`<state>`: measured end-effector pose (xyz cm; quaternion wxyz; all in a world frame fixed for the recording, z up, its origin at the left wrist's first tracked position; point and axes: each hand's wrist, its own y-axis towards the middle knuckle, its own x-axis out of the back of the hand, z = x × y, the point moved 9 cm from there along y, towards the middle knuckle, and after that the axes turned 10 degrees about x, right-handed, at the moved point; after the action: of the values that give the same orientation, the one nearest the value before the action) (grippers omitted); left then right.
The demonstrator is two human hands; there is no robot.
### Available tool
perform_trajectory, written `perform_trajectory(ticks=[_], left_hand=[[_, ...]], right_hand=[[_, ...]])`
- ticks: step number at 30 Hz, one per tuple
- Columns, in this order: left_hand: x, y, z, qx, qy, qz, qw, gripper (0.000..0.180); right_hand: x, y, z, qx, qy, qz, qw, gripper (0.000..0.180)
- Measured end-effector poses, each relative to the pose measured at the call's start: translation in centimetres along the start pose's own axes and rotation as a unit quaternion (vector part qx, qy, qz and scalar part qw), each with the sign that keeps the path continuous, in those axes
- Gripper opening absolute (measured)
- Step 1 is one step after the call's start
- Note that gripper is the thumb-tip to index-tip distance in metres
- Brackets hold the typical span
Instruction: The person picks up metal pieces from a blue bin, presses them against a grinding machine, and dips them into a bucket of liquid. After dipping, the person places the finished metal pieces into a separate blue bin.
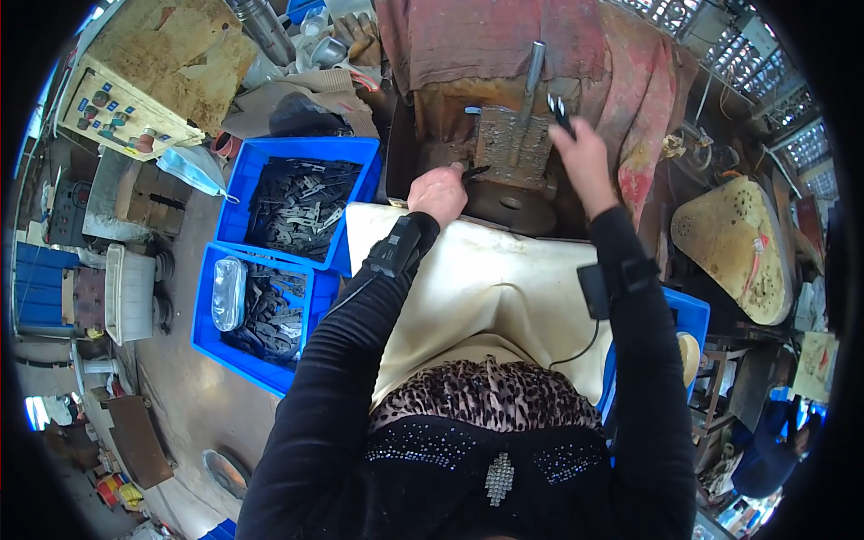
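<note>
My left hand (439, 192) is closed around a small dark metal piece (477, 171), whose tip sticks out past the fingers toward a rough metal block. My right hand (583, 160), raised to the right of that block, grips thin dark metal pieces (560, 112) with bright ends; their exact kind is hard to make out. Between the hands stands the pitted, rusty block (506, 135), with a metal rod (535, 76) leaning up from it. Just in front of the block lies a dark round disc (513, 205).
Two blue bins (225, 196) of dark flat metal parts stand on the left, one with a clear plastic package (229, 292). A pale apron (486, 270) covers my lap. Reddish cloth (495, 40) hangs behind the block. A control box (135, 121) stands far left, a worn stool seat (733, 247) right.
</note>
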<state>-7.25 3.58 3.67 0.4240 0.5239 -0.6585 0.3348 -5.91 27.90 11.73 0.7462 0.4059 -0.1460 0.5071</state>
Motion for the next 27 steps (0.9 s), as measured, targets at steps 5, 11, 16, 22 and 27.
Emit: perform_trajectory(ticks=[5,11,16,22,27], left_hand=[[-0.5,0.4,0.2,0.003,0.0,-0.001,1.0,0.026],[-0.3,0.2,-0.4,-0.011,-0.013,-0.011,1.0,0.024],[0.3,0.1,-0.4,-0.022,-0.017,-0.027,0.999,0.023],[0.4,-0.1,-0.5,-0.024,-0.027,-0.029,0.999,0.022],[0.5,-0.1,-0.6,-0.033,-0.039,-0.034,0.998,0.022]], right_hand=[[1.5,9.3,3.0,0.053,0.011,-0.085,0.995,0.043],[0.2,12.6,3.1,0.066,-0.005,-0.118,0.991,0.046],[-1.4,13.2,2.8,0.044,-0.008,-0.068,0.997,0.042],[-1.4,13.1,3.0,-0.008,-0.066,-0.05,0.997,0.033],[-1.5,13.2,3.2,-0.012,-0.079,-0.07,0.994,0.029]])
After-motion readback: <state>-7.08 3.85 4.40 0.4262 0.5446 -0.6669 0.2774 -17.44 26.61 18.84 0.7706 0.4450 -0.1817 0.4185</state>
